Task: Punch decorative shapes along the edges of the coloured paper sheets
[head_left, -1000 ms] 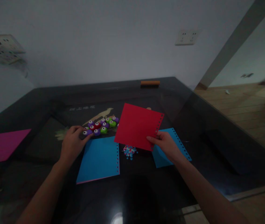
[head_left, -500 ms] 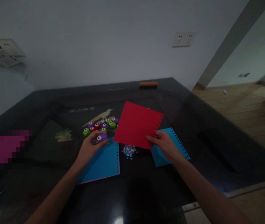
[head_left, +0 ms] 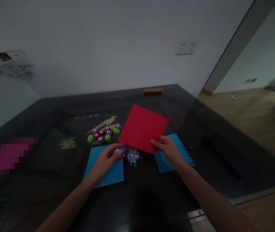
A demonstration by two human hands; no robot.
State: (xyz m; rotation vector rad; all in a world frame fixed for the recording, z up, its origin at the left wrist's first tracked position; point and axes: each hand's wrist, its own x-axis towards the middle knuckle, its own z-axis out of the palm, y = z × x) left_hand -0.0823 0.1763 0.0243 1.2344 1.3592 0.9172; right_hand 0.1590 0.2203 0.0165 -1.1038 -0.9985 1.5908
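My left hand (head_left: 107,160) is closed around a small purple craft punch (head_left: 121,150) with a white eye on it, beside the lower left corner of the red sheet. My right hand (head_left: 168,147) pinches that red paper sheet (head_left: 143,129) by its right edge, where a row of holes runs, and holds it up over the table. Under the left hand lies a blue sheet (head_left: 113,175), with a pink edge showing beneath it. Another blue sheet (head_left: 163,164) is partly hidden by my right hand. Between them sits a small heap of paper confetti (head_left: 133,156).
Several purple, green and red punches (head_left: 105,132) stand in a cluster on the dark table (head_left: 137,199). An orange-brown cylinder (head_left: 153,91) lies near the back edge. Pink material (head_left: 9,156), partly pixelated, is at far left. A dark flat object (head_left: 227,154) lies on the right.
My left hand has moved right with the purple punch, bringing it near the red sheet's lower left corner. The right hand still holds the sheet in much the same place.
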